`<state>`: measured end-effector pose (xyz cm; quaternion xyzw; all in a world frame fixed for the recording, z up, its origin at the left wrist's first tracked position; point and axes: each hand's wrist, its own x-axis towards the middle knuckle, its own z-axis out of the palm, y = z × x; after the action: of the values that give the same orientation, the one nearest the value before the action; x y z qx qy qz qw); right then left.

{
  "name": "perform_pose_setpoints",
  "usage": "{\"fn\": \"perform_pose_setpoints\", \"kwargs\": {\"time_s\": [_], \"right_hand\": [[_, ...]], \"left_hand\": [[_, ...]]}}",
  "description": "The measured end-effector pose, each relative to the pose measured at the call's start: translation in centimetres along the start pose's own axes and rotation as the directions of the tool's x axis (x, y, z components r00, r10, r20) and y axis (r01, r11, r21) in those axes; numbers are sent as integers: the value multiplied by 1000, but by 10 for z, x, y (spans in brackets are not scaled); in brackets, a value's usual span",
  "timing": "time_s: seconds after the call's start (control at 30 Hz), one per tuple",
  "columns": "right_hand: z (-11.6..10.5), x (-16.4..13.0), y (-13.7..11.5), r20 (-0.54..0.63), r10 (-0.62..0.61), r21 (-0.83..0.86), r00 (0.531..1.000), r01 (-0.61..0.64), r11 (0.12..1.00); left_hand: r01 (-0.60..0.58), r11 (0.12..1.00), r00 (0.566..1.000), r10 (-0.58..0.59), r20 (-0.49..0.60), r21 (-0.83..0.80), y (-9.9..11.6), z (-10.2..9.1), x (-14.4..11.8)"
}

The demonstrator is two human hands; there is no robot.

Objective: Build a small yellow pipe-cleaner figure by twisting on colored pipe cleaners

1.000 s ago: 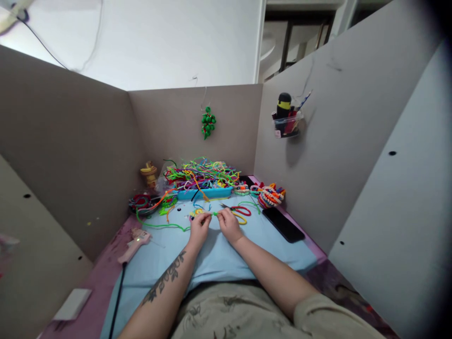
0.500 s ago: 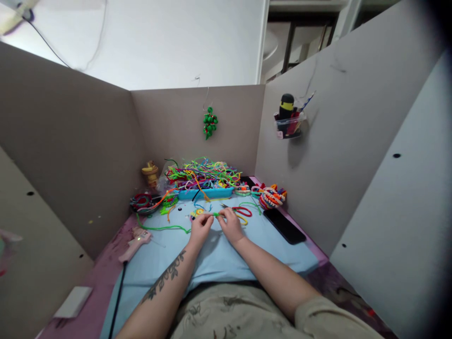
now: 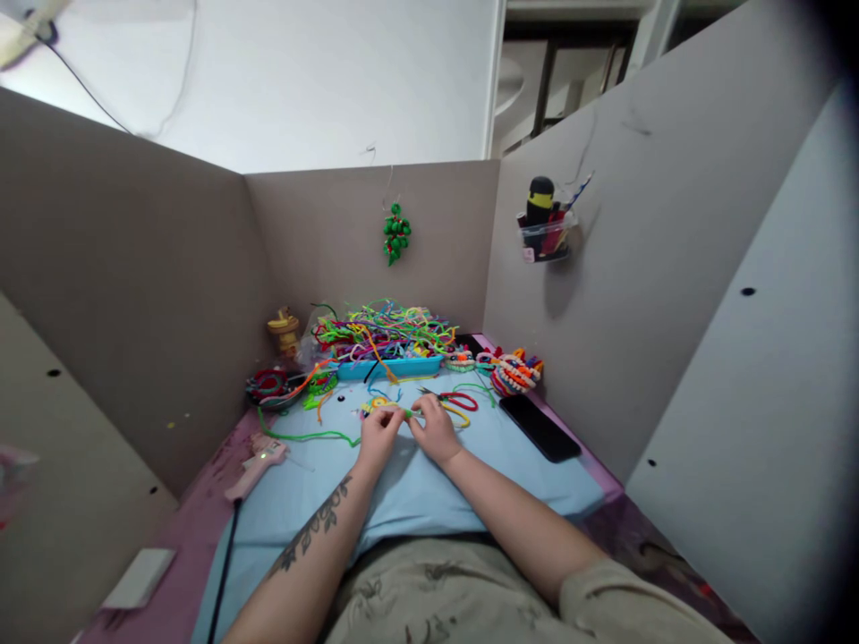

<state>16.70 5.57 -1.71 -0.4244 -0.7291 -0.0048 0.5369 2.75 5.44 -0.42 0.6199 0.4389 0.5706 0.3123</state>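
Over the blue cloth (image 3: 429, 483), my left hand (image 3: 379, 433) and my right hand (image 3: 435, 431) meet, fingertips pinched close together. Between them shows a small piece of green cord (image 3: 409, 414), mostly covered by the fingers. A longer green cord (image 3: 312, 436) runs from the left of the cloth up to my left hand. Just beyond my right hand lie scissors with red and yellow handles (image 3: 464, 401), partly hidden by it. Small yellow pieces (image 3: 377, 405) rest behind my left hand.
A blue tray (image 3: 395, 368) heaped with colourful cords stands at the back. On the left are a pink glue gun (image 3: 258, 469) with a cable and a white box (image 3: 140, 578). A black phone (image 3: 539, 427) and a striped cord bundle (image 3: 515, 372) lie right. Grey panels enclose three sides.
My right fingers have shifted slightly down and left around the green cord. My left hand stays nearly in place, and the whole view has drifted a little.
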Motion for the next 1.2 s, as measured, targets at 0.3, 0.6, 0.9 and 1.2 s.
{"fn": "perform_pose_setpoints", "kwargs": {"time_s": [0.3,0.6,0.9,1.2], "right_hand": [[-3,2,-2,97,-27,35,995,24,999],[-1,2,0,98,1,25,995,-3,1000],[2,1,7,-22,73,53,997,-72,996],[-2,3,4,-43,89,63,995,-86,994]], "left_hand": [[-152,988,988,151,16,39,-12,0,3],[-96,994,994,93,53,48,1,-1,1],[-59,998,998,58,24,29,3,0,-1],[-23,1000,999,23,45,-17,5,0,-2]]}}
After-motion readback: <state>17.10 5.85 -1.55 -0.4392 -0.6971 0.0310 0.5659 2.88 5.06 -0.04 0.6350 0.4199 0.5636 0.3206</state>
